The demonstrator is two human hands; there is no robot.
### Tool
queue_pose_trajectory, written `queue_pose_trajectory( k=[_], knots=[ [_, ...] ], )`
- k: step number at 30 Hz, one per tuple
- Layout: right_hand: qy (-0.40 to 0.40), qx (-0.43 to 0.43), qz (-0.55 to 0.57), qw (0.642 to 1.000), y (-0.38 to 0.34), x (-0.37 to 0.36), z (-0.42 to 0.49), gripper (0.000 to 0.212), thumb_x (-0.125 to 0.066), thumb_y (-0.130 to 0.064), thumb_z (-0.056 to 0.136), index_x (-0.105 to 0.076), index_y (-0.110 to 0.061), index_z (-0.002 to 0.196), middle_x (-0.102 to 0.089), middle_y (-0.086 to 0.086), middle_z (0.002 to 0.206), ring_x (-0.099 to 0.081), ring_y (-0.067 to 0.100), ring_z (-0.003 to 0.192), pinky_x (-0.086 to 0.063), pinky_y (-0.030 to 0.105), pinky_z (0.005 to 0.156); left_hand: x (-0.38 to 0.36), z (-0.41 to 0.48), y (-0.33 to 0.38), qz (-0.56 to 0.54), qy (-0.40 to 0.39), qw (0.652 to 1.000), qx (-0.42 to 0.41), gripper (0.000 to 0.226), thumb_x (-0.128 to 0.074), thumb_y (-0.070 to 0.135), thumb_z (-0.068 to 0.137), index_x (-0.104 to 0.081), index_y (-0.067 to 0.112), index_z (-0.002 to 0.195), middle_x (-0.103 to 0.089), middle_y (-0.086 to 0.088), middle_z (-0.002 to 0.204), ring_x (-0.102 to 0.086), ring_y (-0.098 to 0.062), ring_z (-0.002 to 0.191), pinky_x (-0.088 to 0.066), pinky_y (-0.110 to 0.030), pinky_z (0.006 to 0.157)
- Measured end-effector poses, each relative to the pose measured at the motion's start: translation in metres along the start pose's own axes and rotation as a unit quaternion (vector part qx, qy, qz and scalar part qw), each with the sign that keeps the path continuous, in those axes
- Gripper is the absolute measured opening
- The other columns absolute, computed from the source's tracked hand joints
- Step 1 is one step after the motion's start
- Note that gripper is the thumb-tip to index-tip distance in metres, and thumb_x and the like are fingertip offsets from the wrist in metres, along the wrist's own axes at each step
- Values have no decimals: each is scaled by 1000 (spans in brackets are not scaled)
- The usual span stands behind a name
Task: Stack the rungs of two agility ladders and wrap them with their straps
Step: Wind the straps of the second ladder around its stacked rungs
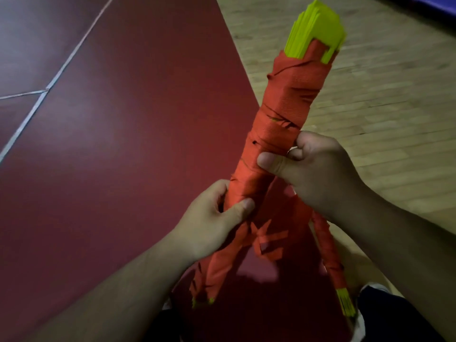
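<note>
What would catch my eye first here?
A tall orange-wrapped bundle stands out in the middle, bright yellow-green rungs poking from its top. The left hand grips it low down, the right hand higher up. Beneath, a dark red mat meets a wooden floor on the right.

The left forearm (111,292) and right forearm (394,230) are bare from the wrist to the picture's edge. The left hand (212,218) and right hand (313,169) are bare too. Low down, dark trousers (394,317) cover the legs, and beside them is a pale shoe edge (370,287), too blurred to tell more.
</note>
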State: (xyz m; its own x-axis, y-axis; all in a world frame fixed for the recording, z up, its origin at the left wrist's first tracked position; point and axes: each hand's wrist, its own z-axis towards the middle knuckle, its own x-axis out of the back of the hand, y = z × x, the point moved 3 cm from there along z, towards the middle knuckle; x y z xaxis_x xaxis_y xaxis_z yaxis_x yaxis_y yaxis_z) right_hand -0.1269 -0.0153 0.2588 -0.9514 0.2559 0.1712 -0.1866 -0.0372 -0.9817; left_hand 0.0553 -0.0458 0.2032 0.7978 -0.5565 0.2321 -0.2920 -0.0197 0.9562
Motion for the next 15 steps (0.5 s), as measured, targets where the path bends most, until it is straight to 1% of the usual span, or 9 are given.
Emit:
queue_pose_trajectory(
  k=[2, 3, 4, 6, 8, 10, 12, 13, 15],
  knots=[
    [-24, -15, 39, 999, -2, 1, 1, 24, -81, -25, 78, -64, -14, 91, -60, -18, 50, -54, -4, 44, -40, 10, 46, -2, -3, -2, -6, 13, 1000, -25, 42, -59, 61, 77, -58, 24, 98, -66, -14, 83, -56, -21, 68, -46, -46, 64],
    [-43, -29, 55, 997, -4, 2, 3, 32, -78, -32, 75, -63, -13, 96, -58, -14, 50, -50, -2, 43, -38, 12, 44, -2, -4, -1, -8, 23, 999, -38, 43, -56, 62, 79, -58, 24, 98, -65, -14, 84, -56, -21, 70, -46, -48, 66],
    [-65, -39, 63, 995, -4, 4, 5, 38, -75, -37, 72, -63, -14, 100, -58, -9, 52, -48, 3, 43, -37, 15, 42, -2, -5, 2, -14, 30, 998, -52, 45, -54, 62, 82, -58, 21, 100, -64, -11, 84, -56, -20, 73, -46, -47, 69],
    [-109, -53, 69, 990, -2, 8, 8, 46, -76, -42, 70, -62, -17, 106, -58, -3, 55, -46, 10, 45, -35, 18, 41, 0, -5, 7, -80, 19, 995, -54, 52, -55, 59, 82, -60, 10, 101, -64, -10, 83, -58, -23, 75, -48, -42, 70],
    [-149, -59, 70, 985, 2, 10, 7, 56, -81, -50, 66, -63, -16, 107, -59, -2, 57, -48, 14, 48, -36, 19, 40, 0, -6, 12, -145, -40, 988, -21, 61, -66, 64, 76, -63, 7, 96, -66, -18, 77, -59, -28, 68, -50, -37, 62],
    [-186, -53, 55, 980, 5, 11, 5, 70, -86, -63, 57, -64, -10, 97, -60, 2, 61, -50, 21, 52, -39, 21, 42, -2, -10, 16, -119, -139, 983, -4, 67, -69, 75, 68, -67, 10, 86, -67, -20, 69, -60, -29, 62, -49, -35, 60],
    [-221, -54, 75, 971, 7, 12, 3, 81, -89, -63, 51, -62, -2, 95, -60, 3, 64, -54, 17, 54, -42, 22, 46, -4, -13, 18, -112, -217, 970, 14, 66, -69, 76, 66, -70, 11, 77, -68, -15, 65, -61, -26, 58, -49, -33, 64],
    [-235, -56, 94, 966, 6, 12, 1, 78, -91, -57, 52, -65, -1, 99, -62, -1, 65, -57, 11, 54, -44, 19, 49, -3, -14, 19, -123, -242, 962, 34, 66, -69, 77, 65, -71, 12, 77, -68, -14, 66, -62, -26, 57, -49, -33, 64],
    [-267, -42, 123, 955, 5, 11, -2, 54, -90, -39, 57, -75, -11, 101, -68, -8, 66, -62, 0, 56, -47, 12, 53, -2, -17, 20, -136, -286, 947, 60, 69, -70, 78, 62, -72, 11, 78, -70, -13, 68, -66, -24, 58, -51, -30, 62]
  ],
)
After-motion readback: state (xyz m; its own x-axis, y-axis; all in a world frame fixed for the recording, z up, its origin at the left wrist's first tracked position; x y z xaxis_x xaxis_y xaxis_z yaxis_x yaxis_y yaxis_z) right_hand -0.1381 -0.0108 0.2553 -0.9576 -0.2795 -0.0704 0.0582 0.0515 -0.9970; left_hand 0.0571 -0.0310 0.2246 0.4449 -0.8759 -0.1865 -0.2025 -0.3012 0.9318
